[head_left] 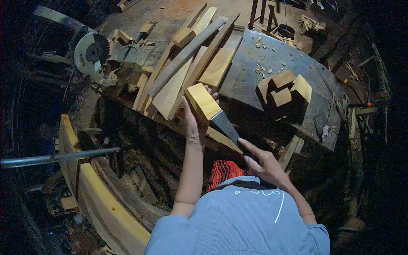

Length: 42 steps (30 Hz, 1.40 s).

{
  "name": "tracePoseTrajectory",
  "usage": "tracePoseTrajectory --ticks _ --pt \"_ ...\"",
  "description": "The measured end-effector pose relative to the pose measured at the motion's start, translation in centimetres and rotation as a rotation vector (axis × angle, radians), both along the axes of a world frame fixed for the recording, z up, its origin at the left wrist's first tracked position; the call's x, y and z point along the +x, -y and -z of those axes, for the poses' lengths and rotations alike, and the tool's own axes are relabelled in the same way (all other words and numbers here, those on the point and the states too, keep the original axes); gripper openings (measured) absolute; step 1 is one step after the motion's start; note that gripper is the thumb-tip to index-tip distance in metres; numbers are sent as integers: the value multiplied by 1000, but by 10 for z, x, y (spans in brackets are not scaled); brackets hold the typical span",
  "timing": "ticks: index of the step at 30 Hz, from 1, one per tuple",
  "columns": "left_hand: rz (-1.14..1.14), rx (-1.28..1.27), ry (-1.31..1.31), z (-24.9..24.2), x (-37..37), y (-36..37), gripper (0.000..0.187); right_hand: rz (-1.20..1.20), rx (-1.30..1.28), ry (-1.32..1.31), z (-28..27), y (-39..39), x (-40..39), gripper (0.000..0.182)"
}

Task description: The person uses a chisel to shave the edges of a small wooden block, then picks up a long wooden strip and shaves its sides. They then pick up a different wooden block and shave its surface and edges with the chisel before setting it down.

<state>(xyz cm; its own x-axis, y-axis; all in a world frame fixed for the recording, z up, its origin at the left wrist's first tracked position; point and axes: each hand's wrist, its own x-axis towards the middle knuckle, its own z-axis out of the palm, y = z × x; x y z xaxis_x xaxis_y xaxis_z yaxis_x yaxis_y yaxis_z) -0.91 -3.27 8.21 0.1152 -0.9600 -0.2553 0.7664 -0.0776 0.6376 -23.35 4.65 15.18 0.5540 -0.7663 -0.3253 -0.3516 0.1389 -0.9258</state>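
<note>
1. Block of pale wood point(202, 100) sits near the middle of the view, tilted so its long side runs from eleven o'clock to five o'clock; the directions below are taken from it.
2. The left hand point(192, 120), at seven o'clock, is clamped on the block, thumb along the near-left side and fingertips showing past the far-right edge.
3. The right hand point(267, 165), between four and five o'clock, is closed around the narrow end of a dark flat blade point(226, 128), forefinger stretched along it; any handle is hidden.
4. The two hands are apart from each other. The blade's wide, bright edge meets the block's lower end in view, though firm contact cannot be told.
5. Long boards point(172, 78) lie in a slanting pile from eleven to one o'clock.
6. At two o'clock, wood chips point(260, 68) are scattered over a grey tabletop point(244, 80).
7. At three o'clock, short cut blocks point(281, 97) stand grouped on that surface.
8. A round toothed saw point(90, 54) is at ten o'clock.
9. At eight o'clock, a metal pipe point(55, 158) crosses a curved timber point(102, 191).
</note>
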Motion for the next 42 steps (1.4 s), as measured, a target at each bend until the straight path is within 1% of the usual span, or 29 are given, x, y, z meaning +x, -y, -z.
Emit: tracePoseTrajectory --ticks 3,5,6,8,10,12,14,15,16,18,20,22,23,24,26,28,29,30,32,33,34,36,39,42 --pt "26 -60 60 -1 0 6 68 9 -77 24 2 -5 2 48" --pt "95 -43 144 -6 0 6 75 13 -116 35 2 -5 2 48" --pt "97 -44 144 -8 -2 7 75 1 -113 46 2 -5 1 48" --pt "102 -94 130 -11 -6 8 65 -9 -110 56 0 -3 1 47" --pt "116 -102 121 -12 -15 5 65 8 -1 5 -8 0 3 47" --pt "128 -111 114 -10 -21 0 65 17 8 -14 -13 4 5 47" --pt "234 -119 -49 -9 -25 -5 66 29 17 -34 -14 8 7 47" --pt "358 -108 -137 -6 -21 -6 66 57 44 -17 -15 9 7 46" --pt "357 -108 -137 -4 -22 -8 66 86 70 -1 -15 11 8 46" --pt "317 -100 -40 -3 -27 -15 64 94 51 6 -16 15 9 46" --pt "329 -72 -70 -3 -30 -19 61 101 32 13 -15 17 10 46" --pt "263 -16 13 -7 -36 -25 57 141 -93 26 -11 20 11 46" --pt "274 36 66 17 -25 -30 56 148 -33 28 -13 22 11 46" --pt "273 36 66 10 -23 -30 56 147 -33 28 -13 21 10 46" --pt "73 287 315 -7 -23 -28 56 166 -54 33 -12 20 8 47" --pt "-49 130 401 -1 -9 -21 57 139 -25 23 -9 15 3 47" --pt "-87 228 451 -1 -4 -23 57 113 3 15 -9 12 1 47" --pt "-89 227 449 -1 -1 -22 57 111 1 14 -10 10 0 47" --pt "-187 307 278 0 5 -14 55 46 96 -88 -15 4 -2 47" --pt "-207 243 240 6 8 -10 54 51 4 -64 -6 -1 -3 46" --pt "-207 243 240 9 11 -10 54 51 4 -65 -4 -4 -3 46" --pt "-212 344 364 6 12 -10 55 54 -12 -72 -3 -7 -3 46" --pt "-199 393 353 -4 3 -12 55 63 -51 -41 0 -8 -2 46" --pt "-206 320 408 -30 -11 -14 53 72 -81 -33 -1 -6 -2 47"
